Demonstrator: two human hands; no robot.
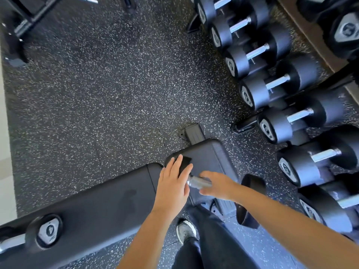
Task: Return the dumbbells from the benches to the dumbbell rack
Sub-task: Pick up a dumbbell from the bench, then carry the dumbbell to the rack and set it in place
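A black dumbbell lies across the seat pad of a black bench point(209, 152), its chrome handle point(198, 181) showing between my hands. My left hand point(172, 183) lies flat, fingers apart, on the dumbbell's left head point(184, 162). My right hand point(219, 184) curls around the handle, fingers over and thumb under. The right head point(252, 184) sticks out past my right wrist. A second dumbbell point(45, 232) rests on the bench's long pad point(97, 200) at lower left. The dumbbell rack point(242, 126) runs along the right, holding several black dumbbells point(279, 82).
Speckled black rubber floor point(116, 84) spreads open beyond the bench. A black machine frame point(17, 30) stands at the top left. My shoe point(185, 231) and dark trouser leg are beside the bench. More dumbbells point(345, 30) sit at the top right.
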